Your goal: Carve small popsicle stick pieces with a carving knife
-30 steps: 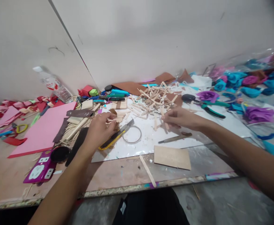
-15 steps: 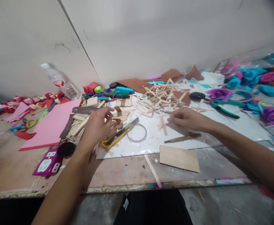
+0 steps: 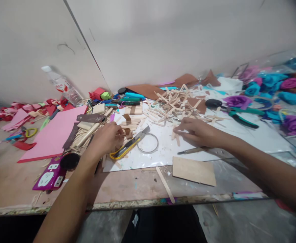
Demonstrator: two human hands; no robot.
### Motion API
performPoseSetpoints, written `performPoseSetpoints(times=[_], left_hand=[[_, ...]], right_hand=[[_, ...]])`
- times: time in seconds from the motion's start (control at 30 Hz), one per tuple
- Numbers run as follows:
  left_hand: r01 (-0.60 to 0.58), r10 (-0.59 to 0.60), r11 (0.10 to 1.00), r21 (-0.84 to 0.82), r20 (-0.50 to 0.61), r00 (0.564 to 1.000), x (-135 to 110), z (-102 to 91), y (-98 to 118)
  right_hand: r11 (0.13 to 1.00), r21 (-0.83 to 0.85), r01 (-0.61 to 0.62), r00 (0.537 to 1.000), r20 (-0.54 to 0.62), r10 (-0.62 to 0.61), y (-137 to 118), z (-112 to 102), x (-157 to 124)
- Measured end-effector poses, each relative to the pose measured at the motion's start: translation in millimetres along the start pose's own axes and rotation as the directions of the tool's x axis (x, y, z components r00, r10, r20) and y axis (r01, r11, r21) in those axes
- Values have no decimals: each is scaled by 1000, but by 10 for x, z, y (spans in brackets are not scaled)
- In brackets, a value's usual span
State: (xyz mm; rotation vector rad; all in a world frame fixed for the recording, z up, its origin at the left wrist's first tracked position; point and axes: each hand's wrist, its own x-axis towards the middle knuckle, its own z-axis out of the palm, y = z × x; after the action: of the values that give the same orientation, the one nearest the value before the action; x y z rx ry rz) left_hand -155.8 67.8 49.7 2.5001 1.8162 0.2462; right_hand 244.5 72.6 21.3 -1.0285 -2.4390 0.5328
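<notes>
My left hand (image 3: pixel 106 139) is curled over a heap of short cut wooden pieces (image 3: pixel 129 127), fingertips closed among them; what they pinch is hidden. A yellow-and-black utility knife (image 3: pixel 127 147) lies just right of that hand, beside a metal ring (image 3: pixel 148 143). My right hand (image 3: pixel 199 131) rests on the white plastic sheet (image 3: pixel 239 135), its fingers held together and their tips pressed on short wooden sticks (image 3: pixel 175 136). Behind both hands sits a big loose pile of ice-cream sticks (image 3: pixel 175 100).
A thin wooden panel (image 3: pixel 194 170) and a single stick (image 3: pixel 165 184) lie near the front table edge (image 3: pixel 138 203). A slim blade tool (image 3: pixel 191 150) and green pliers (image 3: pixel 239 116) lie right. Pink foam sheet (image 3: pixel 54 133), purple power strip (image 3: pixel 50 175), bottle (image 3: pixel 62 86) left; paper flowers (image 3: pixel 264 86) right.
My left hand opened and lifted, then came back down curled on the wooden pieces. My right hand slid slightly left and lower onto the short sticks. The view shifted a little.
</notes>
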Motion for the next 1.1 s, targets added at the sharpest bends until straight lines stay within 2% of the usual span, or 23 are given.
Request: performPoseSetpoints(times=[0.17, 0.33, 0.5, 0.6, 0.67, 0.73, 0.8, 0.97, 1.1], left_hand=[[19, -22, 999, -33, -81, 997, -11, -8, -11], [-8, -17, 994, -105, -230, 973, -13, -60, 60], [-7, -95, 975, -223, -445, 890, -20, -135, 209], [-28, -236, 894, -447, -522, 820, -4, -129, 260], [-60, -337, 774, -630, -490, 804, 17, -108, 266], [-68, -371, 690, -721, -432, 822, 40, -86, 256], [-65, -387, 642, -764, -396, 832, 58, -70, 244], [-67, -475, 519, -852, -353, 806, 71, -52, 257], [-85, -461, 473, -877, -329, 824, 65, -25, 306]], right_hand=[[999, -6, 47, 998, 51, -46, -14, -14, -3], [999, -26, 38, 998, 53, -36, 10, -35, 5], [999, -18, 29, 999, 31, -28, 20, -13, 5], [999, -8, 32, 999, 32, -31, 15, -4, 2], [999, -6, 34, 999, 38, -33, 13, -6, 1], [999, -4, 36, 998, 42, -36, 13, -11, 1], [999, -4, 37, 998, 44, -37, 10, -17, 0], [999, -2, 41, 997, 58, -41, -13, -24, -2], [999, -1, 46, 997, 65, -46, -19, -5, -11]])
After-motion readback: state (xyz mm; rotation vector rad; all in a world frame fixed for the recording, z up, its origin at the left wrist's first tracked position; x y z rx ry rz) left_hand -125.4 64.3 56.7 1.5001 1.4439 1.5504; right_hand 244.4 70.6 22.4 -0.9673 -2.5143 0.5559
